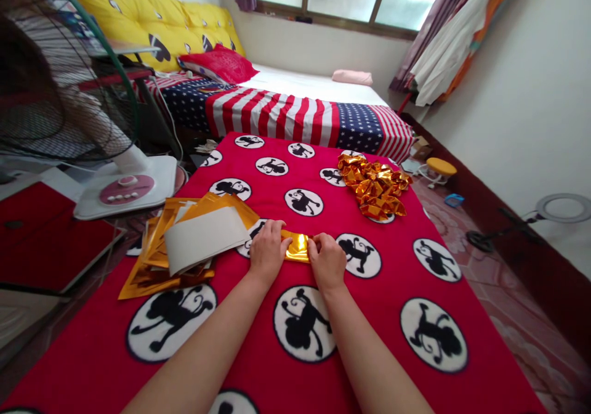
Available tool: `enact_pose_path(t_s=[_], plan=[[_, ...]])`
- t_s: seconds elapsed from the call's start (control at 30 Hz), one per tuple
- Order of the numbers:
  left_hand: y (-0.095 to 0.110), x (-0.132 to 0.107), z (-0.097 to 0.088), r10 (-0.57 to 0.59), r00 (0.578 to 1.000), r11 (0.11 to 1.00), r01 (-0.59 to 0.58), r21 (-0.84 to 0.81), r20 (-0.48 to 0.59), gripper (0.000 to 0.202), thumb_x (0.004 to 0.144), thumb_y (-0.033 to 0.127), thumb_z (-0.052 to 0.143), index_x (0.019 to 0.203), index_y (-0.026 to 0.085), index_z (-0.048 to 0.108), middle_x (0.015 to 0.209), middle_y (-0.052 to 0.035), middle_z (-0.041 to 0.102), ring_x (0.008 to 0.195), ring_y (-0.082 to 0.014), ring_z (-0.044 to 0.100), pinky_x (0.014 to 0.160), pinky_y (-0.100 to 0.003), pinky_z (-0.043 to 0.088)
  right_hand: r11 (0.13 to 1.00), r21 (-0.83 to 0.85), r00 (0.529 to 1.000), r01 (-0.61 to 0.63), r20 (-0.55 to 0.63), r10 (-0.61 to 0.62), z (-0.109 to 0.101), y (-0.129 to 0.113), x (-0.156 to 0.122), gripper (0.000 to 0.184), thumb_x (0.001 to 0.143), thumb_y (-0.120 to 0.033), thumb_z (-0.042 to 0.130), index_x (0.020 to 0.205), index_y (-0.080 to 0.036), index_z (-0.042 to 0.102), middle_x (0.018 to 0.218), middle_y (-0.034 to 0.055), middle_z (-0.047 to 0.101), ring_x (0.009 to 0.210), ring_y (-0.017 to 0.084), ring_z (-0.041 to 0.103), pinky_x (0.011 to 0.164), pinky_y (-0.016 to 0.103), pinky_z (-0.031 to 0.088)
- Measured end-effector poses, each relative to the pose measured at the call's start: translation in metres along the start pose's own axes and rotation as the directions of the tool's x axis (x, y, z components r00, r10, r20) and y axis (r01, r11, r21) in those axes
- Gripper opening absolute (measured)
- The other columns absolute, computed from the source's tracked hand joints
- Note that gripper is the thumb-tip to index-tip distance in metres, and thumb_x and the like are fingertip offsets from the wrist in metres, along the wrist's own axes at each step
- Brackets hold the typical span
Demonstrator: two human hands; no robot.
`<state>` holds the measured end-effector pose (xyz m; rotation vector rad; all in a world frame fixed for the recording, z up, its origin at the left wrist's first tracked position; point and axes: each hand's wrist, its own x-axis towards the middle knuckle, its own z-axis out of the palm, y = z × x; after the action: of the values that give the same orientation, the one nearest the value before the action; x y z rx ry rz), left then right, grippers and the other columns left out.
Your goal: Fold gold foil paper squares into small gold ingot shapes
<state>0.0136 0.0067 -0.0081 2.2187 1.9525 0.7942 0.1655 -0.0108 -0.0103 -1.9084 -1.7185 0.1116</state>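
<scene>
A small piece of shiny gold foil paper [298, 246] lies on the red blanket [397, 315] with monkey prints. My left hand [268, 249] presses down on its left end with curled fingers. My right hand [327, 259] pinches its right end, fingers bent. Both hands are closed on the foil. A stack of gold foil sheets [184, 241], some turned white side up, lies just left of my left hand. A heap of folded gold foil pieces [375, 186] sits farther back on the right.
A standing fan [69, 81] with a white base [127, 186] is at the left. Behind the blanket is a bed with a stars-and-stripes cover [286, 115], a red pillow [221, 64] and yellow cushion. A ring light [563, 207] lies on the floor at right.
</scene>
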Motion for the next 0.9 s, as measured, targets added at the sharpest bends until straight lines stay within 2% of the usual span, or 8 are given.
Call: enact_pose_path(t_s=[0.13,0.23,0.33,0.43,0.53,0.63,0.73,0.9], plan=[[-0.001,0.0,0.0,-0.012,1.0,1.0,0.012,-0.022,-0.006,0.029,0.083,0.028,0.065,0.109,0.019,0.054,0.106,-0.0082,0.059,0.096,-0.0241,0.059,0.08,-0.033,0.046,0.998,0.019,0.998,-0.062,0.025,0.061,-0.002,-0.002,0.0,0.012,0.089,-0.028,0.056,0.092,-0.018,0.061,0.077,0.0016,0.067,0.069,0.016,0.06,0.061,0.026,0.031],[0.001,0.001,-0.002,-0.001,0.999,1.0,0.001,-0.014,-0.033,0.026,0.082,0.027,0.067,0.104,0.019,0.054,0.105,-0.0081,0.057,0.098,-0.0241,0.055,0.081,-0.033,0.046,0.996,0.001,0.996,-0.086,0.014,0.086,-0.002,-0.003,0.0,0.017,0.089,-0.028,0.056,0.103,-0.019,0.058,0.077,0.0006,0.067,0.067,0.015,0.06,0.06,0.026,0.03],[0.003,0.001,-0.002,0.051,0.997,0.998,-0.05,0.029,-0.052,0.019,0.082,0.025,0.067,0.094,0.019,0.055,0.098,-0.0075,0.056,0.096,-0.0248,0.052,0.084,-0.036,0.044,1.0,-0.007,1.0,-0.015,0.018,0.016,-0.001,-0.003,-0.001,0.01,0.092,-0.028,0.053,0.096,-0.022,0.06,0.083,-0.0001,0.067,0.07,0.014,0.06,0.059,0.025,0.029],[0.002,0.001,0.001,0.119,0.993,0.993,-0.119,0.018,-0.02,0.012,0.083,0.021,0.064,0.091,0.019,0.056,0.092,-0.0068,0.059,0.091,-0.0249,0.053,0.083,-0.038,0.043,0.999,-0.023,0.999,0.025,0.036,-0.024,-0.002,-0.002,-0.001,0.014,0.094,-0.028,0.05,0.09,-0.023,0.062,0.085,0.0,0.066,0.073,0.013,0.059,0.059,0.025,0.029],[-0.001,0.002,0.003,0.151,0.988,0.986,-0.149,-0.068,0.022,0.009,0.085,0.018,0.06,0.093,0.02,0.058,0.09,-0.0055,0.063,0.089,-0.023,0.056,0.081,-0.035,0.044,0.999,-0.034,0.998,0.024,0.051,-0.022,-0.003,-0.002,-0.001,0.015,0.094,-0.028,0.05,0.093,-0.024,0.064,0.09,0.0003,0.067,0.075,0.014,0.06,0.06,0.026,0.03],[-0.005,0.003,0.003,0.164,0.985,0.98,-0.156,-0.12,0.058,0.002,0.086,0.02,0.058,0.086,0.02,0.06,0.087,-0.0055,0.063,0.088,-0.022,0.058,0.079,-0.034,0.044,0.999,-0.034,0.997,0.011,0.071,-0.008,-0.004,-0.002,-0.001,0.016,0.093,-0.029,0.05,0.094,-0.025,0.066,0.092,0.0006,0.067,0.076,0.014,0.06,0.061,0.026,0.031],[-0.01,0.005,0.002,0.173,0.982,0.971,-0.157,-0.18,0.08,0.008,0.087,0.022,0.058,0.081,0.019,0.062,0.085,-0.0057,0.063,0.085,-0.0212,0.059,0.078,-0.033,0.045,0.999,-0.035,0.996,-0.004,0.089,0.007,-0.006,-0.003,0.0,0.016,0.093,-0.029,0.051,0.094,-0.025,0.066,0.092,0.0006,0.067,0.074,0.015,0.06,0.061,0.027,0.032],[-0.017,0.004,-0.004,0.219,0.968,0.942,-0.177,-0.286,0.123,0.004,0.083,0.021,0.061,0.085,0.019,0.064,0.086,-0.0053,0.061,0.084,-0.0202,0.057,0.077,-0.032,0.046,0.999,-0.044,0.993,-0.026,0.11,0.031,-0.008,-0.007,-0.001,0.016,0.091,-0.035,0.054,0.094,-0.024,0.065,0.093,0.0018,0.066,0.076,0.016,0.061,0.062,0.027,0.033]])
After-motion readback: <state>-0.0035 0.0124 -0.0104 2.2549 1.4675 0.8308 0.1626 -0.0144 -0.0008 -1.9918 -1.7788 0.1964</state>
